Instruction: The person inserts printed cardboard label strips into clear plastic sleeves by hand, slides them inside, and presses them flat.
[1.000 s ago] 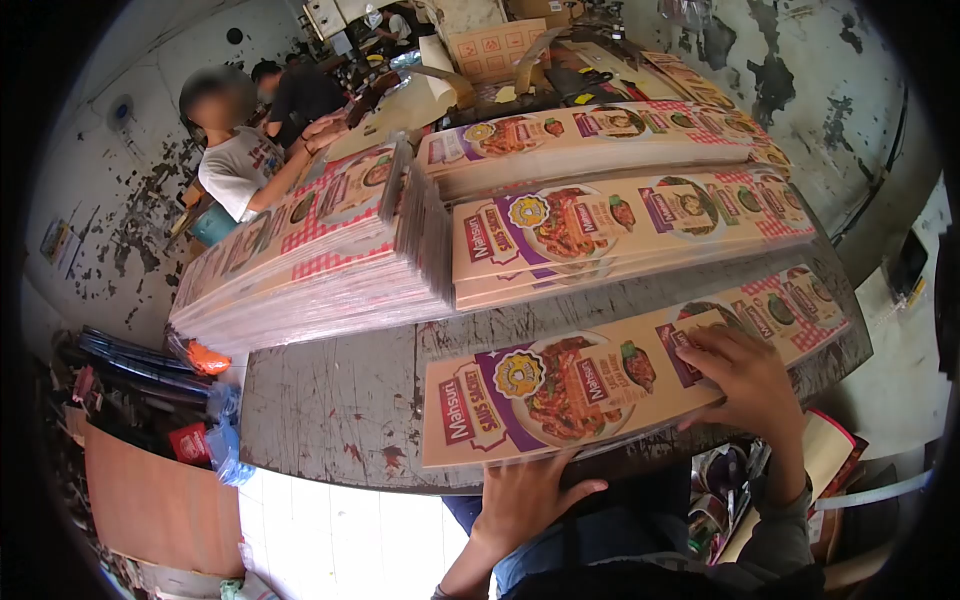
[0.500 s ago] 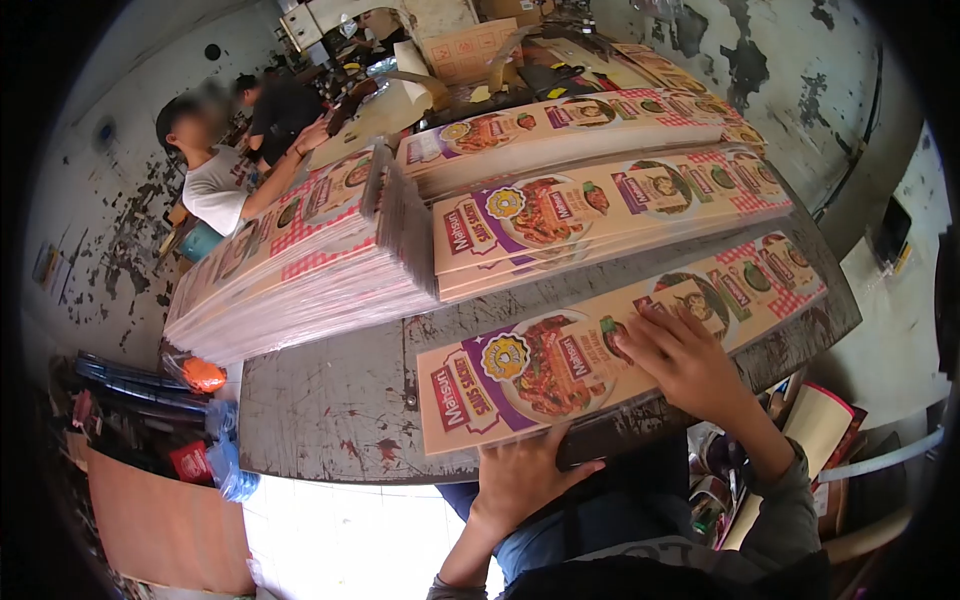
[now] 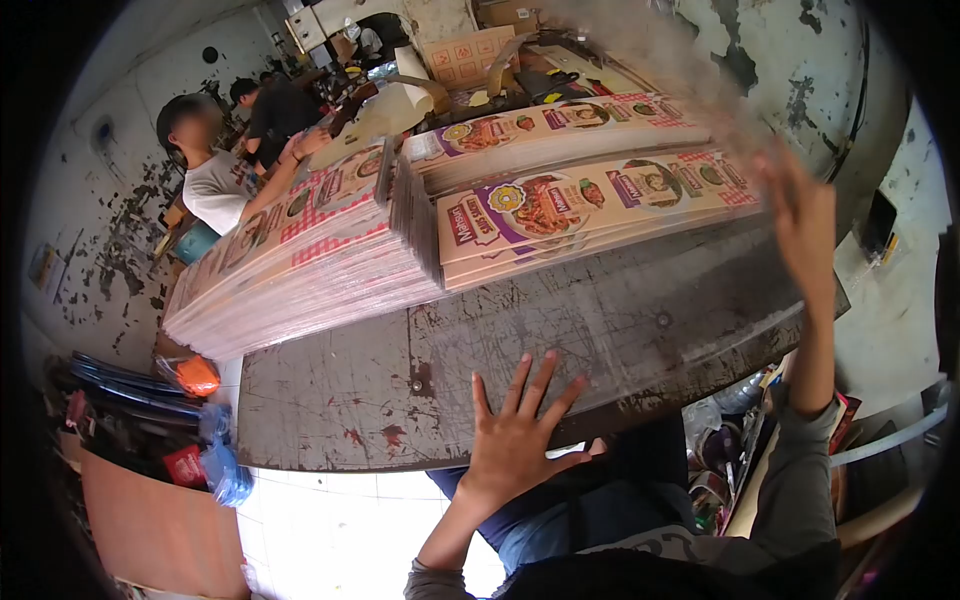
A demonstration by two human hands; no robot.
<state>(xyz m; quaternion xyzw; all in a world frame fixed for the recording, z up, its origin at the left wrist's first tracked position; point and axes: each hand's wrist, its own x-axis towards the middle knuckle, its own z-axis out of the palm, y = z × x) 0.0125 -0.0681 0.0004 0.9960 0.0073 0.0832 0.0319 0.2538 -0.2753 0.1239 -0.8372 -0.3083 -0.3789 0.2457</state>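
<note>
My left hand (image 3: 515,435) lies with fingers spread on the front edge of the worn dark table (image 3: 330,400). My right hand (image 3: 803,230) is raised over the table's right end, its fingertips smeared by motion. From those fingers a blurred pale, long strip (image 3: 690,75) runs up and back; it looks like a printed card strip, but its print is unreadable. Beyond my hands lies a pile of "Mahsun" printed card strips (image 3: 600,205). A taller stack in clear plastic (image 3: 310,275) stands to the left. What seems to be clear film glints on the tabletop.
Another row of printed strips (image 3: 560,120) lies farther back. A person in a white shirt (image 3: 215,190) sits at the far left, another in dark clothes (image 3: 285,120) behind. An orange bag (image 3: 197,376) and brown board (image 3: 160,525) are at lower left. A peeling wall borders the right.
The printed strip under my hands has left the table front. My right hand has swung up and to the right; my left hand has spread flat on the table edge.
</note>
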